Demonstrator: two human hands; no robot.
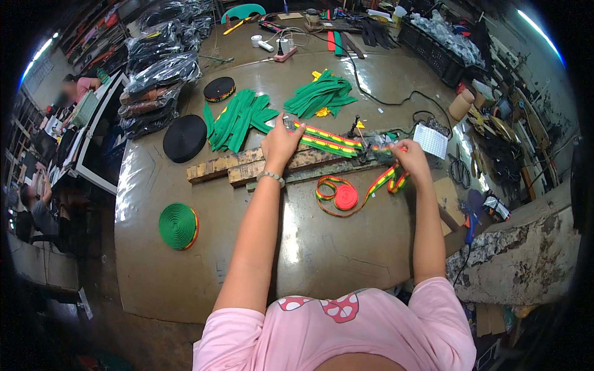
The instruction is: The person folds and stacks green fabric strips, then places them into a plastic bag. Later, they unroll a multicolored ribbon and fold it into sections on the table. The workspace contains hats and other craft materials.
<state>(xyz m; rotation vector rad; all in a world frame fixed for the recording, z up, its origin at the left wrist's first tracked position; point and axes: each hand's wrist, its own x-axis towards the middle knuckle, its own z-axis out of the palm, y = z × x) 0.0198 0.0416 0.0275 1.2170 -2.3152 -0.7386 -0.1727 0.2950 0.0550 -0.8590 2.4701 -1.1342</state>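
Striped red, yellow and green webbing strips (325,136) lie side by side along wooden bars (213,169) on the table. At their left end, my left hand (281,145) is closed on them, thumb on top. My right hand (411,162) pinches a length of the same webbing near the right end of the bars. From there a loose tail (378,181) trails down to a partly unwound webbing roll (346,197), its red side up. Small items beside my right fingers are blurred. Two piles of cut green strips (238,127) (320,96) lie beyond the bars.
A green webbing roll (177,226) sits at the left, with black rolls (184,138) (219,89) farther back. Plastic-wrapped goods (162,68) are stacked at the table's far left. A black cable (387,102) crosses the back. A blue glue gun (473,213) is at the right edge.
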